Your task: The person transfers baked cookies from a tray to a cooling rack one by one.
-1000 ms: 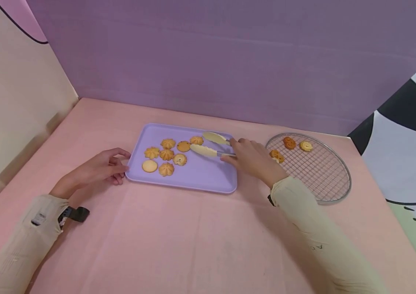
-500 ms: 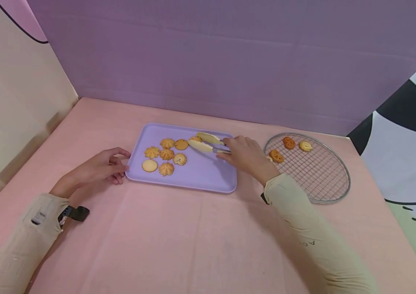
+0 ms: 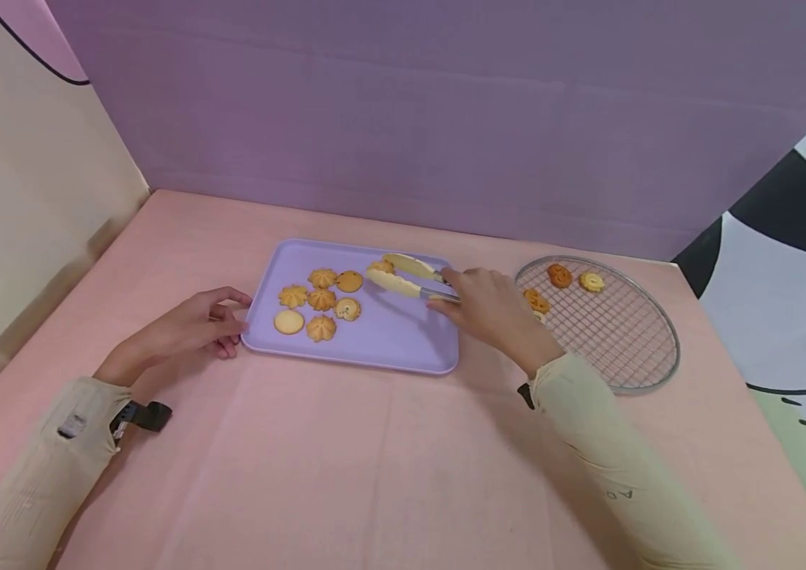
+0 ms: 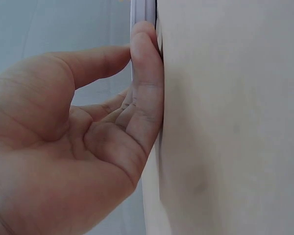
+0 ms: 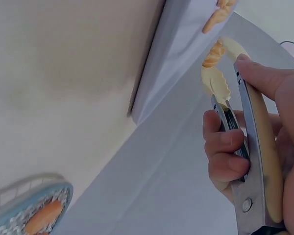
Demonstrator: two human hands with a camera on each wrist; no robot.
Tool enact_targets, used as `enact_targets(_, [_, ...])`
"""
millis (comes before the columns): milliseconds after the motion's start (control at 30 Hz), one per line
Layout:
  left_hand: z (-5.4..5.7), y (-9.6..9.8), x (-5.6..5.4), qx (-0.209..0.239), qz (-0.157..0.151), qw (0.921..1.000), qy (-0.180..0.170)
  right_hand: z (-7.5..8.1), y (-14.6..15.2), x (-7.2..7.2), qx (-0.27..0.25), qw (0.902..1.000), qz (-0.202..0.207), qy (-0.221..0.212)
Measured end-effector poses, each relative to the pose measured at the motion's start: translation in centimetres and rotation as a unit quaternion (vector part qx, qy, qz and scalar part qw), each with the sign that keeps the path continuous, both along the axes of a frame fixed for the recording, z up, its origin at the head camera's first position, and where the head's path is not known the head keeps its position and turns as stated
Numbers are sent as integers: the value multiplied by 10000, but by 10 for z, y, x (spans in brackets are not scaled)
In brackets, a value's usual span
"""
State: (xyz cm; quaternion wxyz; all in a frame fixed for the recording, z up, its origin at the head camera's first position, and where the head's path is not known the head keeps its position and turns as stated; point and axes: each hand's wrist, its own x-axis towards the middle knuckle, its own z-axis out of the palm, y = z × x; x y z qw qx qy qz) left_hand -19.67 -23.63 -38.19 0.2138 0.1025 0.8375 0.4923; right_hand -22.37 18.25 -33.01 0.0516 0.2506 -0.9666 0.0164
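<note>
My right hand (image 3: 490, 310) grips a pair of tongs (image 3: 394, 283) with metal arms and cream scalloped heads. Between the tong heads sits a golden fluted cookie (image 5: 214, 55), at the back of the lilac tray (image 3: 396, 336). Fingers and thumb wrap the tong arms (image 5: 257, 166) in the right wrist view. My left hand (image 3: 185, 326) is at the tray's left edge, and its thumb and forefinger pinch the rim in the left wrist view. Left of the tongs lie a round spotted cookie (image 3: 349, 281), a smooth oval cookie (image 3: 289, 321) and several fluted cookies (image 3: 321, 328).
Right of the tray lies a round wire rack (image 3: 617, 340) with a brown pretzel-shaped cookie (image 3: 559, 275), a pale swirl cookie (image 3: 591, 282) and another pretzel-shaped cookie (image 3: 536, 300); my right hand partly covers its left side. A purple wall (image 3: 403, 119) rises behind the pink tabletop (image 3: 346, 459).
The tongs have come in around the back fluted cookie, their heads closer together. The round spotted cookie has shifted slightly left. My left hand has stayed at the tray's edge.
</note>
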Motion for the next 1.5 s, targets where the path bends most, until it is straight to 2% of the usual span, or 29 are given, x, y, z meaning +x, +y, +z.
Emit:
enact_targets(167, [-2, 0, 0, 11, -28, 10000, 17, 3, 11, 14, -77, 9999, -61, 116])
enact_targets(400, [-4, -1, 0, 68, -28, 10000, -14, 7, 28, 39, -81, 9985, -4, 544])
enact_targets(633, [-3, -2, 0, 11, -8, 10000, -28, 11, 45, 57, -212, 9951, 126, 963])
enact_targets(1067, [-1, -3, 3, -74, -68, 9999, 78, 20, 72, 85, -234, 9971, -339, 633])
enact_targets(1200, [-1, -3, 2, -106, -79, 9999, 78, 22, 83, 94, -198, 9959, -431, 766])
enact_targets(1500, [-1, -4, 1, -9, -138, 9999, 26, 20, 104, 113, -486, 9918, -555, 1047])
